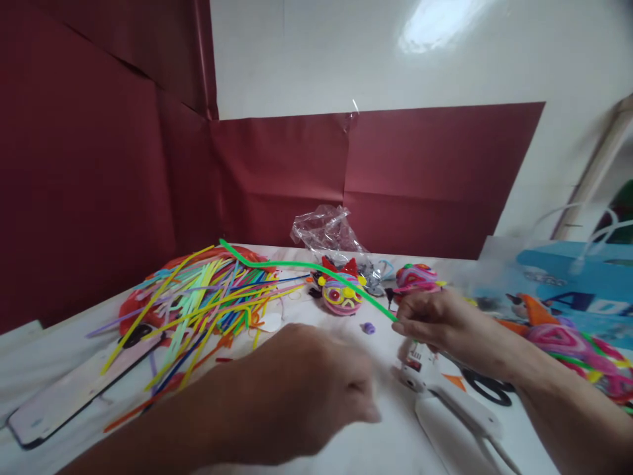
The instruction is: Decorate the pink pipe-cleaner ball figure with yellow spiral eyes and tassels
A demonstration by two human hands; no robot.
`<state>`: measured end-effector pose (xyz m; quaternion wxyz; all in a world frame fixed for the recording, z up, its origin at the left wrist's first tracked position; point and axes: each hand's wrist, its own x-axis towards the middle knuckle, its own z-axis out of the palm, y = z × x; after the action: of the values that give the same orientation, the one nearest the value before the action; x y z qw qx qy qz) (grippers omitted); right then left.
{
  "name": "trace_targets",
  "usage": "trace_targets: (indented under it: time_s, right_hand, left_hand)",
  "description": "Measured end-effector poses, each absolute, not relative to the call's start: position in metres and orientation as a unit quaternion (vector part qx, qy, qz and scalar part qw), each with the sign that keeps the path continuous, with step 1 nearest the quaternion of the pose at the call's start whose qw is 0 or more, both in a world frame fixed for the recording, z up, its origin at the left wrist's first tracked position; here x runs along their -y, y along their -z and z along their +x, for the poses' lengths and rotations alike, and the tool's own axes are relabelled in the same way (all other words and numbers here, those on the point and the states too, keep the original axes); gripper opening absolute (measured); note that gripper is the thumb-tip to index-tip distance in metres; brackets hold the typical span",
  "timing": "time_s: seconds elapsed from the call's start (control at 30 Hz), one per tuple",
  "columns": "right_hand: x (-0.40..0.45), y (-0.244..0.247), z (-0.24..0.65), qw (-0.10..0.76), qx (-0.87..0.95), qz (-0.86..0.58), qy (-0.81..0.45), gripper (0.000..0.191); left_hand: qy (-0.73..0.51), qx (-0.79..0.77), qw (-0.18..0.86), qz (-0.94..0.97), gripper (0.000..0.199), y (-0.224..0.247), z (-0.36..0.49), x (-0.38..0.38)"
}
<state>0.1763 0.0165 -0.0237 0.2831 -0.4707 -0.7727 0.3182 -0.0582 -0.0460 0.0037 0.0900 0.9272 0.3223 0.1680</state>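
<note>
My right hand [432, 320] pinches one end of a green pipe cleaner [297, 264], which stretches up and left across the view in a bent line. My left hand [321, 389] is lower and nearer the middle, with fingers curled in; motion blurs it, and anything inside is hidden. Beyond the hands sits a round craft face [342, 303] with red pointed ears and yellow and pink parts. A small purple coil [368, 328] lies in front of it. Below my right hand is a white glue gun [465, 409] with a cord.
A heap of colourful pipe cleaners [212, 297] spreads at the left, beside a phone [74, 392]. Behind the face is crumpled clear plastic [324, 227]. Black scissors [489, 388], a coiled craft ball [416, 274], another colourful craft piece [558, 343] and a blue bag [583, 270] are right.
</note>
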Motion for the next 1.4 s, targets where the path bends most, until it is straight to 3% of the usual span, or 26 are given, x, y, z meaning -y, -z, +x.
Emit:
trace_targets:
  time_s: [0.13, 0.27, 0.37, 0.5, 0.63, 0.7, 0.97, 1.23, 1.4]
  right_hand:
    - [-0.020, 0.023, 0.179, 0.282, 0.782, -0.472, -0.293, 0.033]
    - [-0.022, 0.024, 0.184, 0.280, 0.788, -0.484, -0.256, 0.031]
    - [-0.025, 0.028, 0.186, 0.258, 0.796, -0.497, -0.230, 0.025]
    - [-0.029, 0.035, 0.186, 0.199, 0.817, -0.497, -0.213, 0.019]
    - [-0.029, 0.037, 0.182, 0.164, 0.829, -0.497, -0.199, 0.015]
    - [-0.026, 0.037, 0.178, 0.156, 0.832, -0.495, -0.197, 0.013]
    - [-0.017, 0.039, 0.162, 0.173, 0.827, -0.447, -0.294, 0.014]
    - [-0.021, 0.028, 0.178, 0.258, 0.769, -0.446, -0.378, 0.029]
    - [-0.013, 0.022, 0.177, 0.239, 0.762, -0.441, -0.409, 0.025]
  left_hand:
    - [-0.371, -0.354, 0.093, 0.853, 0.040, -0.008, -0.045, 0.029]
    - [-0.475, -0.373, -0.049, 0.795, 0.026, 0.005, -0.050, -0.008]
    - [-0.520, -0.369, -0.016, 0.770, 0.026, 0.008, -0.055, -0.016]
    - [-0.490, -0.433, 0.098, 0.750, 0.038, 0.001, -0.060, -0.010]
    - [-0.472, -0.410, 0.004, 0.780, 0.023, 0.004, -0.057, -0.015]
    - [-0.453, -0.365, -0.020, 0.813, 0.030, 0.011, -0.050, -0.017]
    - [-0.222, -0.386, 0.070, 0.893, 0.017, 0.040, -0.015, -0.009]
    - [-0.287, -0.411, 0.187, 0.845, 0.015, 0.028, -0.026, -0.016]
    - [-0.283, -0.390, 0.221, 0.848, 0.014, 0.025, -0.030, -0.016]
